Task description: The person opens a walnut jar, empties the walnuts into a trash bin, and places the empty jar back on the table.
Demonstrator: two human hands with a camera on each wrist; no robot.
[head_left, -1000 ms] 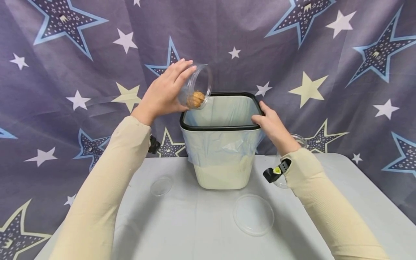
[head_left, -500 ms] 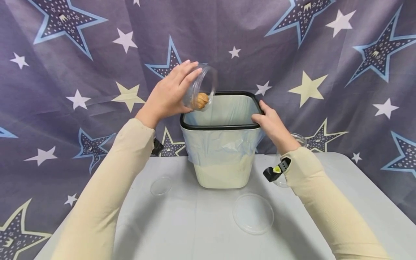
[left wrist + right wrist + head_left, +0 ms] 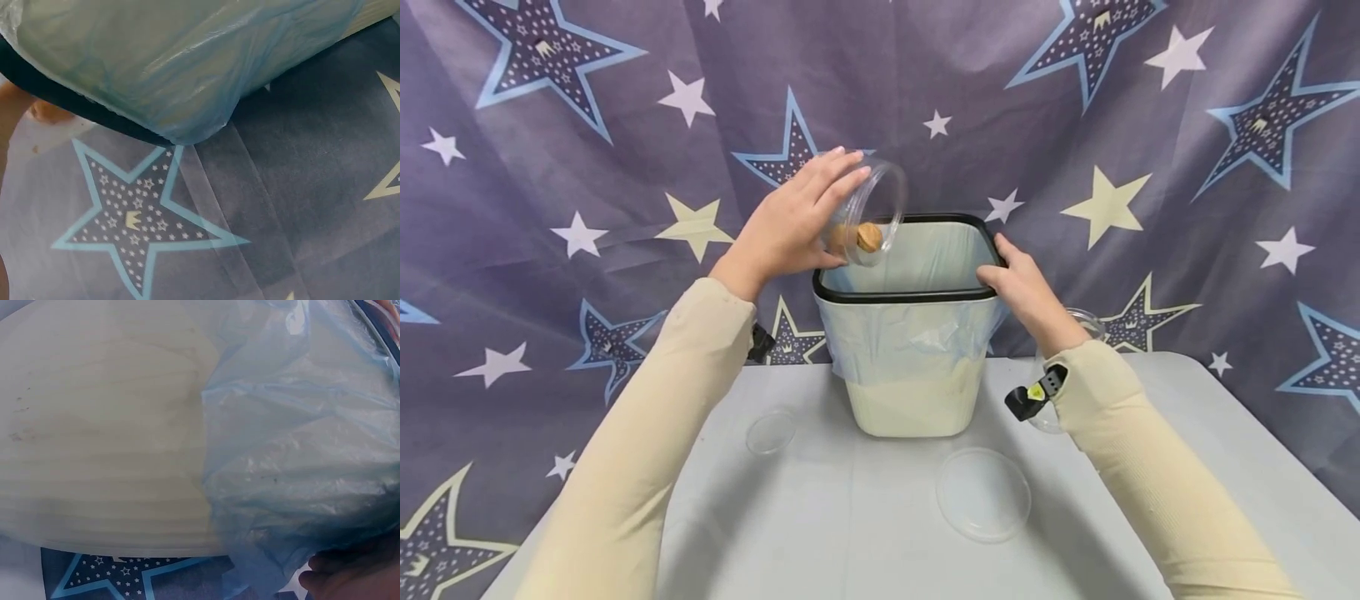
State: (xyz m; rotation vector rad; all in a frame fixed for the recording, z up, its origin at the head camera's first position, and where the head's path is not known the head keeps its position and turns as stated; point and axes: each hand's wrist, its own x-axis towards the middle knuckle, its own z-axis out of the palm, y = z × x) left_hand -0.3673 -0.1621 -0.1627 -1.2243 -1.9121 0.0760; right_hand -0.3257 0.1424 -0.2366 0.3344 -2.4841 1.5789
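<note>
My left hand [image 3: 790,221] grips a clear plastic tub [image 3: 859,200], tipped on its side over the left part of the bin's mouth. Inside the tub a walnut [image 3: 869,237] lies low near the rim, with a second brown shape behind it seen through the plastic. The bin [image 3: 917,404] is cream with a black rim [image 3: 910,296] and stands upright, lined with a pale blue bag [image 3: 910,329] folded over outside. My right hand [image 3: 1026,287] holds the rim's right side, thumb on top. In the right wrist view its fingers [image 3: 350,575] lie against the bag.
On the grey table [image 3: 820,517] lie a large round clear lid [image 3: 985,496] in front of the bin and a smaller one [image 3: 771,432] to the left. A clear container [image 3: 1047,417] stands partly hidden behind my right wrist. A star-patterned cloth [image 3: 910,67] hangs close behind.
My left hand has shifted the tub rightward and slightly down over the bin. The walnut has come nearer the tub's mouth. My right hand has kept its hold on the rim.
</note>
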